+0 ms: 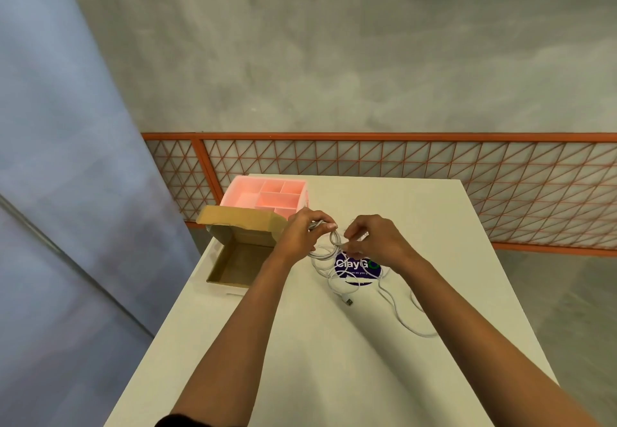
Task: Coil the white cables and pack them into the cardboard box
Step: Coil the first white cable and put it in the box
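A white cable (394, 306) lies partly looped on the white table (300, 360), its USB plug (348, 302) resting near the middle. My left hand (302, 231) grips a small coil of the cable just above the table. My right hand (374, 238) pinches a strand of the same cable beside the coil. The open cardboard box (235, 259) stands to the left of my left hand, its lid tilted up and its inside showing nothing in it.
A pink divided organiser tray (267, 194) stands behind the box at the table's far left. A round purple sticker (357, 268) is on the table under the cable. An orange lattice railing (434, 172) runs beyond the far edge.
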`<state>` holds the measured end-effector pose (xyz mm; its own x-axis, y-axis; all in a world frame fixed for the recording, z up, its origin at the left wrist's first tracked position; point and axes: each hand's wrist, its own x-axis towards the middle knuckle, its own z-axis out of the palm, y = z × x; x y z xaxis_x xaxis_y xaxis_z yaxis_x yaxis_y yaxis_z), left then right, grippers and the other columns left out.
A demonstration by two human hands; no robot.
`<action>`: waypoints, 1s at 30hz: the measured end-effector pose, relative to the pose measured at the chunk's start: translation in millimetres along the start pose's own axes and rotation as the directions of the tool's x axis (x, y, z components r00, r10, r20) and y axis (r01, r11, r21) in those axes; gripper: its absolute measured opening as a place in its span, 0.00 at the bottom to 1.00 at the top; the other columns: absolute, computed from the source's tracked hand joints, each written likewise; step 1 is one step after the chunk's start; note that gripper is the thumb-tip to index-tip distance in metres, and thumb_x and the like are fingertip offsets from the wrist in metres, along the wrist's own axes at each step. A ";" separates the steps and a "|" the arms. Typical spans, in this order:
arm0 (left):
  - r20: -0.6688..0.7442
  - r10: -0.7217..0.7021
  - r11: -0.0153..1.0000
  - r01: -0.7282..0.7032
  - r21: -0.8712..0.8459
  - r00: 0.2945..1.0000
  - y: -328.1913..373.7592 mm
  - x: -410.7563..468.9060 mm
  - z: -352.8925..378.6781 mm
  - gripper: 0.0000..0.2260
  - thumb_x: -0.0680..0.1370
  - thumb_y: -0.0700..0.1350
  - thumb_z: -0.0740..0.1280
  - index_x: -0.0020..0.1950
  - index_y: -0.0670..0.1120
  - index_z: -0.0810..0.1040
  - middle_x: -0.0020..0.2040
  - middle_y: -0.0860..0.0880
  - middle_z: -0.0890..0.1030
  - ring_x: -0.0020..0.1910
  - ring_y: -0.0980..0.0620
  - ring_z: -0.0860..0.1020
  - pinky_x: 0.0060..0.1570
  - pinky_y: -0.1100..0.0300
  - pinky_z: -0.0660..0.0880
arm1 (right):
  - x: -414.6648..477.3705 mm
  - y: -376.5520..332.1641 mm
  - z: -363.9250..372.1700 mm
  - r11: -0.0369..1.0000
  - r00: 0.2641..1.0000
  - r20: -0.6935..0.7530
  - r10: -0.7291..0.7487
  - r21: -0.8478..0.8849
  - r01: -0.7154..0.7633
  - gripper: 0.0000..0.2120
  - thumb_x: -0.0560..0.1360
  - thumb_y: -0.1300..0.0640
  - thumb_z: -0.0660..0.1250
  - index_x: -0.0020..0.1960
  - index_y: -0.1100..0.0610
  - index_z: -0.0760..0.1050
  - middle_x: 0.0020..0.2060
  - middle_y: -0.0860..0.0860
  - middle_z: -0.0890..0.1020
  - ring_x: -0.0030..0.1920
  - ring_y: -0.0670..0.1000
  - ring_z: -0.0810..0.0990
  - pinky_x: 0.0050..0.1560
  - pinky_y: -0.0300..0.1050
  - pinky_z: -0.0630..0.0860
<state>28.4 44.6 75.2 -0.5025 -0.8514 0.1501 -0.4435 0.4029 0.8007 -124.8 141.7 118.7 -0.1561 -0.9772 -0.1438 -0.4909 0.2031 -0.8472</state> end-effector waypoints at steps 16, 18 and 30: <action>0.190 0.104 0.990 -0.119 0.072 0.976 12.4 5.2 -13.4 0.06 0.77 0.44 0.68 0.50 0.44 0.82 0.47 0.44 0.76 0.48 0.51 0.75 0.49 0.61 0.73 | 2.7 11.3 -28.3 0.989 0.995 0.078 -0.065 -0.126 0.075 0.07 0.75 0.63 0.69 0.51 0.58 0.83 0.41 0.52 0.84 0.40 0.46 0.78 0.34 0.29 0.68; 0.199 0.104 0.993 -0.114 0.039 0.974 16.9 4.0 -12.3 0.07 0.78 0.43 0.66 0.50 0.41 0.81 0.46 0.47 0.79 0.41 0.59 0.75 0.39 0.66 0.72 | 5.0 14.0 -31.0 0.983 0.996 0.057 -0.072 -0.166 0.080 0.06 0.74 0.60 0.70 0.50 0.55 0.83 0.41 0.50 0.84 0.36 0.42 0.74 0.31 0.30 0.65; 0.093 0.100 0.994 -0.095 -0.059 0.991 29.4 4.6 -5.3 0.05 0.78 0.43 0.67 0.48 0.42 0.79 0.40 0.51 0.81 0.33 0.67 0.75 0.26 0.71 0.69 | 12.6 26.8 -12.1 0.938 0.954 -0.161 -0.254 -0.283 0.202 0.08 0.74 0.65 0.68 0.51 0.58 0.84 0.45 0.52 0.79 0.42 0.47 0.75 0.40 0.24 0.67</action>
<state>17.0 50.8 102.5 -0.6112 -0.7718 0.1751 -0.3492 0.4615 0.8155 -150.3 135.6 100.3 -0.1622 -0.9736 0.1603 -0.7343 0.0106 -0.6787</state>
